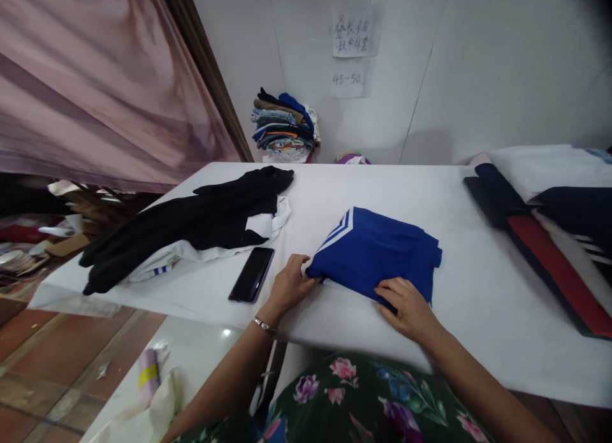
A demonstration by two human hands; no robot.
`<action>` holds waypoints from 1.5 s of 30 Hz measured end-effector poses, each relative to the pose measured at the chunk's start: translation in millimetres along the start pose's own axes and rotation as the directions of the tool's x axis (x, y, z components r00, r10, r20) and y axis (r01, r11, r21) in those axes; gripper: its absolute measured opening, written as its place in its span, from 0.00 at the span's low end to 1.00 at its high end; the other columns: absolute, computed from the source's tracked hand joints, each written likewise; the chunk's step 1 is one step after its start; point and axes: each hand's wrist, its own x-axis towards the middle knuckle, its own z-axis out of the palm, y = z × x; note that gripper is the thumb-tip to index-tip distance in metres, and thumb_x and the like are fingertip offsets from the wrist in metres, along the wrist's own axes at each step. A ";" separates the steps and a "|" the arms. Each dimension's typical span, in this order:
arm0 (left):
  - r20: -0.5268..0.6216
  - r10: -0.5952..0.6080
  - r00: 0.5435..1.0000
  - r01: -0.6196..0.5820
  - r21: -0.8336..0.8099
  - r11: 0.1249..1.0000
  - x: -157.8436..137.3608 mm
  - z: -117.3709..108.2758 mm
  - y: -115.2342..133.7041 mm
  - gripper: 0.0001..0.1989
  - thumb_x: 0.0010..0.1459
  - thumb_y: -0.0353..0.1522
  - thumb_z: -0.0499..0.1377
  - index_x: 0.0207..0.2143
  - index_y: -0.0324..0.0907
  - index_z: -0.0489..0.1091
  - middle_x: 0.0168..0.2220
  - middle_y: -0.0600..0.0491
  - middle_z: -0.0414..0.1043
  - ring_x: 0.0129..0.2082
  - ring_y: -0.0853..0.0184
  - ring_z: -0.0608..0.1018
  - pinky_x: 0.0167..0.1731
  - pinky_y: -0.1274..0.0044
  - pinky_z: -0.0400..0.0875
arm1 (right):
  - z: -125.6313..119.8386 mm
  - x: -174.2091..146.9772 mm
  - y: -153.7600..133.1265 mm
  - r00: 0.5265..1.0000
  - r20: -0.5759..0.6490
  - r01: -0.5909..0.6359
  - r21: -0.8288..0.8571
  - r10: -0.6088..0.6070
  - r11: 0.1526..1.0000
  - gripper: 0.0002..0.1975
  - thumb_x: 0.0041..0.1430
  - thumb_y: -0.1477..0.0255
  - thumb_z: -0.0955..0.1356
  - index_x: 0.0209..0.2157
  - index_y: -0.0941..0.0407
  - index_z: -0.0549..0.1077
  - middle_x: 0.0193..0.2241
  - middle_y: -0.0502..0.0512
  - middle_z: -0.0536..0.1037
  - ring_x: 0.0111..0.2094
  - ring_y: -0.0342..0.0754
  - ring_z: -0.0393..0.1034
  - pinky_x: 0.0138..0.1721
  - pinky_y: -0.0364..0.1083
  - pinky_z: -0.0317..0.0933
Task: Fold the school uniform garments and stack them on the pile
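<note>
A blue garment (382, 248) with white stripes at one corner lies partly folded on the white table in front of me. My left hand (292, 283), a silver bracelet at its wrist, pinches the garment's left corner. At the near edge, toward the right, my right hand (404, 306) grips the cloth with curled fingers, the thumb partly hidden by the edge. Left of my left hand a dark phone (252, 275) lies flat. Beyond it are spread black clothes (191, 223), with a white garment (184, 250) showing beneath them.
The white table (335, 187) reaches to the wall. Folded clothes (549, 264) lie along its right end. A stack of folded clothes (285, 127) stands behind the far edge, below handwritten paper signs (354, 35). A pink curtain (109, 79) hangs on the left. Below, a lower white surface (191, 347) holds a purple roll (149, 374).
</note>
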 end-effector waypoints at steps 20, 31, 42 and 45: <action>0.137 0.056 0.989 -0.045 -0.084 0.996 24.8 -13.8 -4.4 0.17 0.47 0.24 0.52 0.40 0.44 0.70 0.41 0.53 0.71 0.37 0.66 0.74 0.36 0.75 0.69 | -15.2 -5.6 -1.7 0.990 -0.107 -0.091 0.038 0.094 0.995 0.13 0.63 0.72 0.63 0.47 0.54 0.74 0.46 0.60 0.76 0.49 0.52 0.69 0.57 0.61 0.56; 0.082 0.266 0.961 -0.277 0.350 0.895 64.4 42.1 43.4 0.29 0.62 0.42 0.51 0.62 0.39 0.57 0.66 0.41 0.51 0.66 0.50 0.55 0.60 0.53 0.52 | -21.6 41.2 28.2 0.842 0.045 -0.511 -0.254 0.538 0.821 0.32 0.64 0.56 0.60 0.64 0.58 0.57 0.67 0.62 0.48 0.68 0.60 0.36 0.64 0.65 0.36; 0.164 0.164 0.973 -0.189 0.156 0.969 68.8 47.2 28.3 0.30 0.61 0.42 0.53 0.63 0.40 0.57 0.67 0.43 0.49 0.66 0.54 0.54 0.61 0.59 0.54 | -4.8 20.5 43.8 0.783 0.110 -0.601 -0.121 0.612 0.790 0.33 0.63 0.52 0.59 0.64 0.54 0.57 0.67 0.60 0.49 0.68 0.59 0.36 0.64 0.66 0.34; 0.178 0.069 0.982 -0.050 -0.110 0.993 78.1 37.9 26.2 0.29 0.61 0.44 0.53 0.61 0.41 0.59 0.65 0.43 0.55 0.64 0.58 0.59 0.62 0.65 0.54 | -5.0 11.2 48.5 0.805 0.035 -0.593 0.043 0.592 0.804 0.32 0.62 0.52 0.60 0.63 0.52 0.59 0.66 0.60 0.51 0.68 0.59 0.39 0.63 0.67 0.36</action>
